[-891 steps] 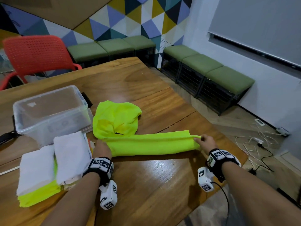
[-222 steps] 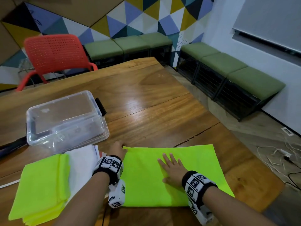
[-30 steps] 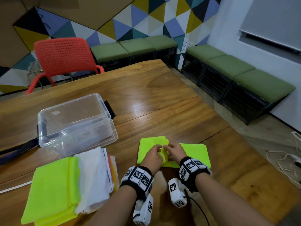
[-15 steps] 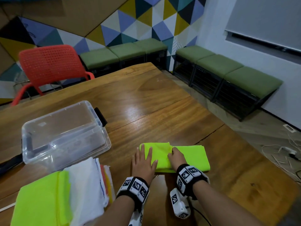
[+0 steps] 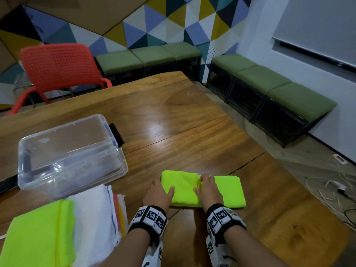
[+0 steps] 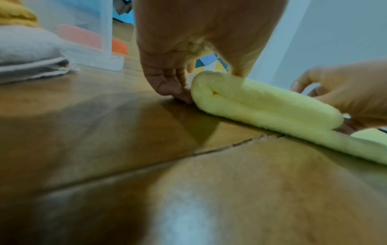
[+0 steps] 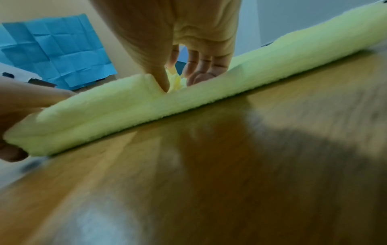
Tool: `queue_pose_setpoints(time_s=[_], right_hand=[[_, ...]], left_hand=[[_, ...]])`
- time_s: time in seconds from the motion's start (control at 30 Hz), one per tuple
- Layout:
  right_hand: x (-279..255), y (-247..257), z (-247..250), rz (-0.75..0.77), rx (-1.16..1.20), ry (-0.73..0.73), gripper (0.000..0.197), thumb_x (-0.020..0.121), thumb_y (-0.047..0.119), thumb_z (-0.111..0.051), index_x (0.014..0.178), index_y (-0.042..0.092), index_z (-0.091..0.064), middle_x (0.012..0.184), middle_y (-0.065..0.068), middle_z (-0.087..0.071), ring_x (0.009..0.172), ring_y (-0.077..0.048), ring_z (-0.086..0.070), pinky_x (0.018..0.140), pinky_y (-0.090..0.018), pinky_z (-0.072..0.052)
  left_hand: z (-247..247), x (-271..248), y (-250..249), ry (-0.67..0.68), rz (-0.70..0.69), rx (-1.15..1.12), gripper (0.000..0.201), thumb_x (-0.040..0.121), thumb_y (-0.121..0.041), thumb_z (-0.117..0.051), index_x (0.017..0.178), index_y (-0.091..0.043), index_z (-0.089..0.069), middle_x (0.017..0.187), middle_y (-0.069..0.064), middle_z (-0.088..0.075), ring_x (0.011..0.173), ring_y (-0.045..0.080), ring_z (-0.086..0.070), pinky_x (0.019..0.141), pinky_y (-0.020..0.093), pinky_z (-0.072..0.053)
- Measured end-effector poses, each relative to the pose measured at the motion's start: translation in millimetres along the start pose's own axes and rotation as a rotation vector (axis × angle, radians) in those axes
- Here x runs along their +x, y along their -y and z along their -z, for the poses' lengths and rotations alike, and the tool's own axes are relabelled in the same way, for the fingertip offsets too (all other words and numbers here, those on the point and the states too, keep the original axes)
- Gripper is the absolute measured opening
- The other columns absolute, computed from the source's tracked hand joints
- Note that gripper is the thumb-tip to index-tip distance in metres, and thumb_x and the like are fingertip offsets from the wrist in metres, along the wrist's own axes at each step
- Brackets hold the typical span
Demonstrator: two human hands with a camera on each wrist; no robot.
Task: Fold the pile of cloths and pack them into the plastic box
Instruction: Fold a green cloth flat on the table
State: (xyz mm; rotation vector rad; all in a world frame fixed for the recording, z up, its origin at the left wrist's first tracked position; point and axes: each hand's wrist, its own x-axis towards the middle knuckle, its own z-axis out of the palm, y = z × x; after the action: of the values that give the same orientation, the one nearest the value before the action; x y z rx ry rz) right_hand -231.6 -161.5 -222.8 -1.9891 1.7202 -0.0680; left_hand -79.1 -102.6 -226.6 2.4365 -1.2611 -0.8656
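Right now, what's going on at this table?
A person is folding a bright yellow-green cloth on the wooden table. The left hand grips its folded left end, thumb on top and fingers at the edge, while the right hand presses down near the middle, where the doubled-over part ends. Folded cloths, yellow-green and white, sit stacked to the left. The clear plastic box behind them seems to hold no cloths yet.

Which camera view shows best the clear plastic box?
The head view: the whole plastic box shows, left of the hands on the table. The left wrist view catches only a blurred corner; the right wrist view shows none.
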Motion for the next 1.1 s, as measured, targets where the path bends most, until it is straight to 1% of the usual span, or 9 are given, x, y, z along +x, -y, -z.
queue_pose_setpoints(time_s=[0.17,0.33,0.47,0.53,0.63,0.8,0.87,0.97,1.1], right_hand=[[-3.0,2.0,-10.1,0.221,-0.287,-0.139,0.014,0.074,0.017,-0.074,0.086,0.017,-0.065,0.087,-0.006,-0.059,0.078,-0.027,-0.059,0.056,-0.034,-0.045],[-6.2,11.0,-7.1,0.321,-0.358,-0.137,0.011,0.059,0.015,-0.071,0.064,0.025,-0.071,0.065,0.002,-0.060,0.057,-0.020,-0.058,0.044,-0.027,-0.044],[-20.2,20.4,-9.6,0.448,-0.325,0.015,0.049,0.078,0.005,-0.055,0.124,0.022,-0.059,0.117,-0.003,-0.060,0.102,-0.028,-0.055,0.082,-0.036,-0.046],[-16.4,21.7,-11.8,0.325,-0.096,0.198,0.058,0.085,-0.001,-0.041,0.137,0.026,-0.044,0.130,-0.011,-0.048,0.117,-0.033,-0.046,0.097,-0.037,-0.038],[-11.3,23.6,-8.0,0.159,0.263,0.237,0.052,0.085,-0.004,-0.038,0.127,0.020,-0.057,0.124,-0.016,-0.057,0.113,-0.032,-0.055,0.094,-0.031,-0.043],[0.3,19.5,15.0,-0.086,0.617,0.220,0.027,0.097,0.009,-0.039,0.107,-0.001,-0.062,0.114,-0.022,-0.063,0.108,-0.033,-0.059,0.088,-0.033,-0.043],[1.5,5.0,16.8,-0.165,0.797,0.142,0.041,0.097,0.034,-0.040,0.091,0.002,-0.066,0.092,-0.020,-0.068,0.087,-0.031,-0.064,0.082,-0.036,-0.048],[14.8,-28.7,13.0,-0.255,0.944,0.139,0.091,0.063,0.088,-0.040,0.098,0.009,-0.069,0.095,-0.013,-0.071,0.092,-0.031,-0.067,0.090,-0.044,-0.051],[17.9,-29.9,27.1,-0.210,0.706,0.141,0.035,0.084,0.033,-0.066,0.108,0.008,-0.060,0.113,-0.015,-0.065,0.101,-0.027,-0.060,0.094,-0.040,-0.047]], left_hand=[[4.6,1.7,-2.1,0.060,0.045,-0.046,0.046,0.089,-0.045,-0.054,0.114,-0.007,-0.057,0.114,0.014,-0.063,0.103,0.030,-0.060,0.082,0.032,-0.047],[20.0,-7.0,-15.2,-0.068,0.038,-0.104,0.042,0.089,-0.032,-0.054,0.118,-0.004,-0.043,0.109,0.017,-0.061,0.099,0.034,-0.059,0.071,0.032,-0.042],[40.2,-4.2,-19.6,-0.258,0.027,-0.221,0.046,0.090,-0.023,-0.055,0.129,-0.007,-0.037,0.112,0.020,-0.061,0.100,0.037,-0.059,0.076,0.037,-0.044],[46.5,0.3,-21.6,-0.310,-0.040,-0.382,0.057,0.089,-0.023,-0.059,0.137,-0.011,-0.032,0.119,0.018,-0.059,0.106,0.034,-0.058,0.082,0.037,-0.046],[43.9,-0.2,-29.5,-0.237,-0.270,-0.641,0.069,0.082,-0.018,-0.069,0.139,-0.019,-0.029,0.130,0.006,-0.050,0.113,0.019,-0.053,0.092,0.034,-0.047],[10.2,-21.1,-39.4,0.090,-0.542,-0.511,0.081,0.079,-0.026,-0.071,0.139,-0.031,-0.018,0.138,-0.006,-0.041,0.129,0.009,-0.040,0.106,0.025,-0.035],[4.7,-28.2,-43.3,0.143,-0.585,-0.374,0.073,0.081,-0.039,-0.060,0.143,-0.028,-0.024,0.144,-0.005,-0.039,0.135,0.010,-0.036,0.109,0.024,-0.031],[1.6,-32.2,-46.1,0.173,-0.628,-0.027,0.055,0.095,-0.040,-0.046,0.146,-0.027,-0.029,0.153,-0.001,-0.030,0.141,0.014,-0.027,0.114,0.027,-0.021],[-12.5,-35.4,-42.6,0.247,-0.741,0.168,0.048,0.099,-0.037,-0.036,0.146,-0.027,-0.029,0.156,-0.007,-0.021,0.145,0.010,-0.011,0.120,0.033,-0.004]])
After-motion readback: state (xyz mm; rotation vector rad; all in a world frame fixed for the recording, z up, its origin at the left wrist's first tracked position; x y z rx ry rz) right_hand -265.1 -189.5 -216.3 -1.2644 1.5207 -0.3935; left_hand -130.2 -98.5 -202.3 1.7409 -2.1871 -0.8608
